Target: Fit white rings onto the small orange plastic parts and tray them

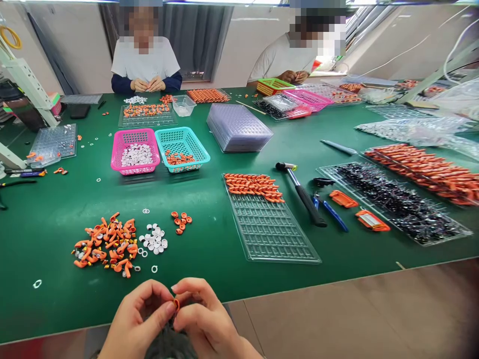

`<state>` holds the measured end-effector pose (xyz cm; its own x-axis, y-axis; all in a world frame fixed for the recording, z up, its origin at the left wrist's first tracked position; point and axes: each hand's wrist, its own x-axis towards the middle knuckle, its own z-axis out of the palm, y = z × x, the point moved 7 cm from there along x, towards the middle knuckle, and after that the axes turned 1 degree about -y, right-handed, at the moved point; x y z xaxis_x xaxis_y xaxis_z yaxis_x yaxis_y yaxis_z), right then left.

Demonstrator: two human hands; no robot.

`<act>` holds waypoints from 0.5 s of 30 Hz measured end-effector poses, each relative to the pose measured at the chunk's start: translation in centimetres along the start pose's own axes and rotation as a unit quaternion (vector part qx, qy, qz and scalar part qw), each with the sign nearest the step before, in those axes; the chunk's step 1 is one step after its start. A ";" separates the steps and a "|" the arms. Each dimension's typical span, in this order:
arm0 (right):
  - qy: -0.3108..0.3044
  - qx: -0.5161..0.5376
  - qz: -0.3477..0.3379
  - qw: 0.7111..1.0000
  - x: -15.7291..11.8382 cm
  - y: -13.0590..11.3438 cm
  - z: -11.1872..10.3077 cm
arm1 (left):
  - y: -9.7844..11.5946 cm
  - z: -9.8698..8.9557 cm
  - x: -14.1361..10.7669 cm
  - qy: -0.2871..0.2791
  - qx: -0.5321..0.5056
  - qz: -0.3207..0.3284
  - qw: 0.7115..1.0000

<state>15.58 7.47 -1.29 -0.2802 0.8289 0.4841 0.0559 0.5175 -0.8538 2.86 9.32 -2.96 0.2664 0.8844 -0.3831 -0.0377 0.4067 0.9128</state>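
At the table's front edge, my left hand (140,319) pinches a small orange part (176,304) between thumb and forefinger. My right hand (207,314) meets it from the other side, its fingertips curled at the same part. Beyond them on the green table lie a pile of orange pieces (110,244), a small heap of white caps (155,239) and several orange cups (181,222). To the right, a clear tray (275,229) has rows of orange pieces in its far end.
Past the piles stand a pink basket (135,172), a blue basket (183,169) and stacked clear trays (239,127). A hammer (305,199), pliers (336,216) and a tray of black parts (396,199) lie right. Two people sit across the table.
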 end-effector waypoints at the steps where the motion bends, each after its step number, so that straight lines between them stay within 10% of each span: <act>1: -0.005 0.003 0.004 1.000 0.0 0.1 0.1 | 0.0 0.1 0.0 -0.002 -0.005 -0.001 1.000; 15: 0.068 0.001 0.023 0.997 0.5 0.3 -0.9 | 0.8 0.3 -0.8 0.074 -0.016 0.057 0.995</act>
<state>16.35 8.27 -1.10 -0.1452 0.8731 0.4654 0.0636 0.4777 -0.8762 2.89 8.84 -1.90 0.1129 0.9487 -0.2954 -0.0912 0.3059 0.9477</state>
